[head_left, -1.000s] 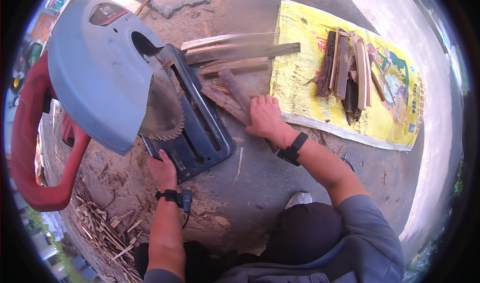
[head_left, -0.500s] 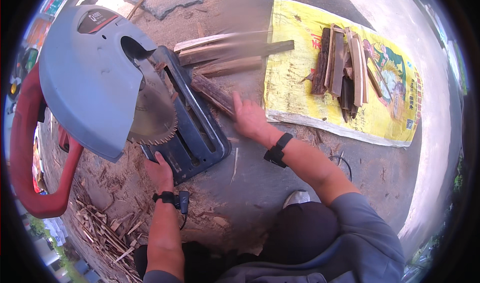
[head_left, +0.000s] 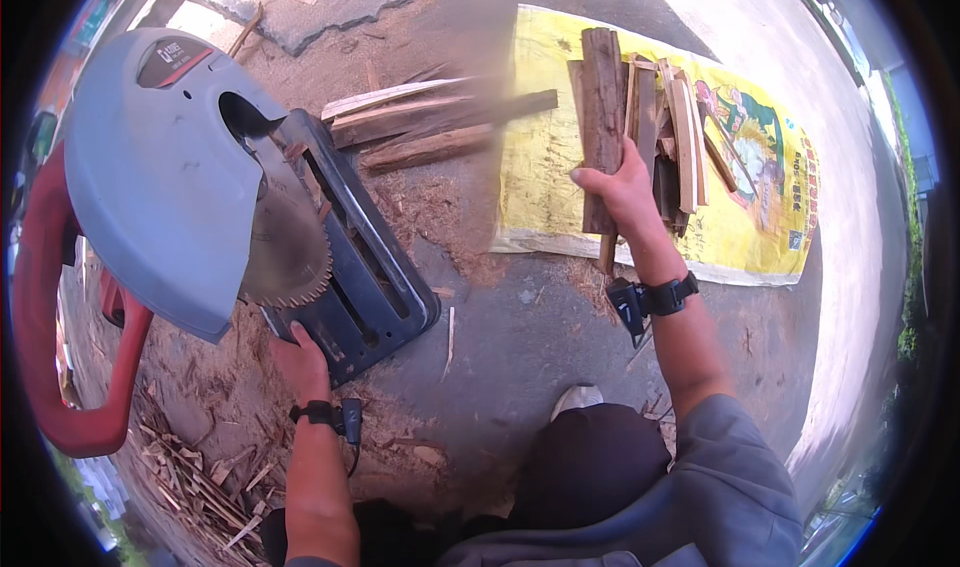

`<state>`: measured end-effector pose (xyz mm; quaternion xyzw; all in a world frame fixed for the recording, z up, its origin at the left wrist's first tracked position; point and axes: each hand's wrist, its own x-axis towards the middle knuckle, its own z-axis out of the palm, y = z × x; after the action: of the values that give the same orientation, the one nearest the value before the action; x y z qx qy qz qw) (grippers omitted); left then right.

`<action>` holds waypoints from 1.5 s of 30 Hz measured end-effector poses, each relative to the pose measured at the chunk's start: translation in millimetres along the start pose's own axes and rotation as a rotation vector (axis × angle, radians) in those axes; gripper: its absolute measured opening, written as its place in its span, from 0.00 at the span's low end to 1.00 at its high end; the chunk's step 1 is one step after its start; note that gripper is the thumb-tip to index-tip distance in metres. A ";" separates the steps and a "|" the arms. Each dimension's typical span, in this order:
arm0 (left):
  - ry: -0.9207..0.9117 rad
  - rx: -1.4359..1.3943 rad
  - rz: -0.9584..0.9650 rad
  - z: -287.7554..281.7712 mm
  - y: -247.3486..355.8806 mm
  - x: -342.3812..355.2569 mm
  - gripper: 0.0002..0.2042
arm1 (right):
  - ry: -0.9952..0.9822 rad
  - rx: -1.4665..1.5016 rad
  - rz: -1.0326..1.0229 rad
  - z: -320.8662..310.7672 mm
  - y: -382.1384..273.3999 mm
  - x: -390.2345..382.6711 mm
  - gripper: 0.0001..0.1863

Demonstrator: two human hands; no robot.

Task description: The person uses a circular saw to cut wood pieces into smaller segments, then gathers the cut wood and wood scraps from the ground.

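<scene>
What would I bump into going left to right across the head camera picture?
Red handle → blue-grey guard → saw blade → long boards → right hand → pale ground.

We identify an outdoor woodcutting site: a circular-bladed cut-off saw [head_left: 165, 182] stands on the ground [head_left: 485, 357], sawdust [head_left: 425, 207] and splintered offcuts [head_left: 195, 482] lie around it, cut wood [head_left: 684, 147] rests on a yellow sack [head_left: 545, 202], and sunlit pavement [head_left: 845, 217] and greenery [head_left: 908, 337] border the area.
</scene>
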<state>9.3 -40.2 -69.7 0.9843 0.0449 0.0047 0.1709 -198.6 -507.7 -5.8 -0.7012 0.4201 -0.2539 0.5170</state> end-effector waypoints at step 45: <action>-0.200 0.368 -0.043 1.6 -47.1 -16.5 0.27 | -0.709 -0.884 -0.736 183.6 -1.1 137.1 0.42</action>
<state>-11.2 1.9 -87.0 0.9932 0.0488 -0.1051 -0.0079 17.9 -530.4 -77.3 -0.9851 0.0232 0.0281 0.1678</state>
